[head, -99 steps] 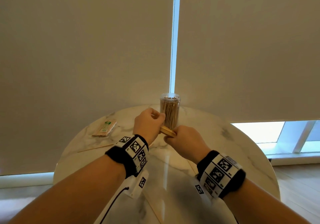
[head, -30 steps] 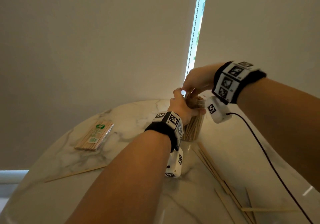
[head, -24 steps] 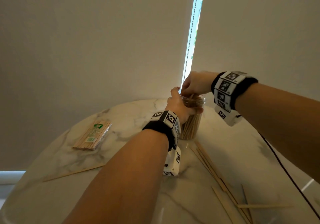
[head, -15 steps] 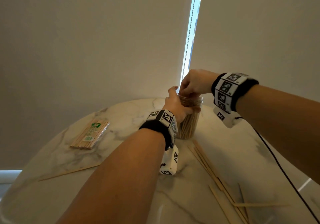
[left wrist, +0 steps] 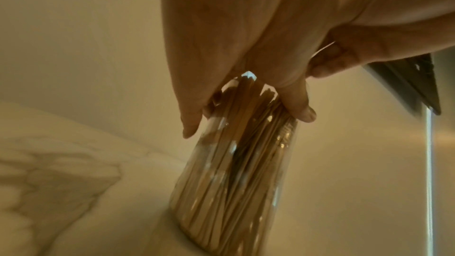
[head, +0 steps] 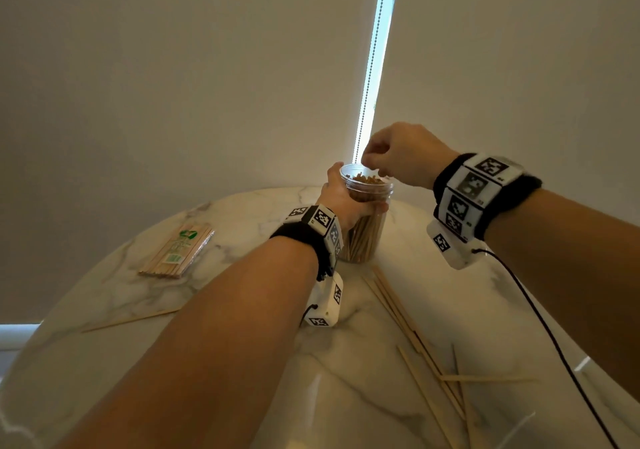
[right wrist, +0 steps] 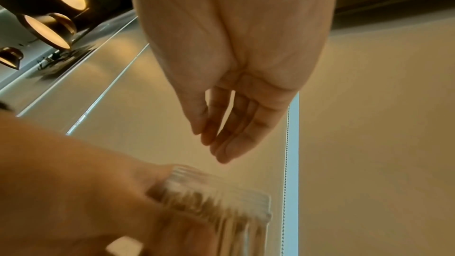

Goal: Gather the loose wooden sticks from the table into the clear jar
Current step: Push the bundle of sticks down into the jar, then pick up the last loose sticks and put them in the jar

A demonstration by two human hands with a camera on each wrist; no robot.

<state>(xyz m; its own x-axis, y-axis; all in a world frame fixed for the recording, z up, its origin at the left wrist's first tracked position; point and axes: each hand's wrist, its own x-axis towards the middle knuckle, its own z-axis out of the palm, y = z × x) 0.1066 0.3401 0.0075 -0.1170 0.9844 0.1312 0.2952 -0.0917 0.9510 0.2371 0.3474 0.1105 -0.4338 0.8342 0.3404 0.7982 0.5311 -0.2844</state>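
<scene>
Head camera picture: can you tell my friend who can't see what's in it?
A left hand grips a clear jar full of wooden sticks while the right hand hovers over its mouth. Loose sticks and a wrapped pack lie on the marble table.

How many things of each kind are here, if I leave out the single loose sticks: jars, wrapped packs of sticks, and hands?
Clear plastic jar full of wooden sticks: 1
Plastic-wrapped pack of wooden sticks with a green label: 1
Hands: 2, the left hand gripping the jar, the right hand above its mouth
Total: 4
</scene>
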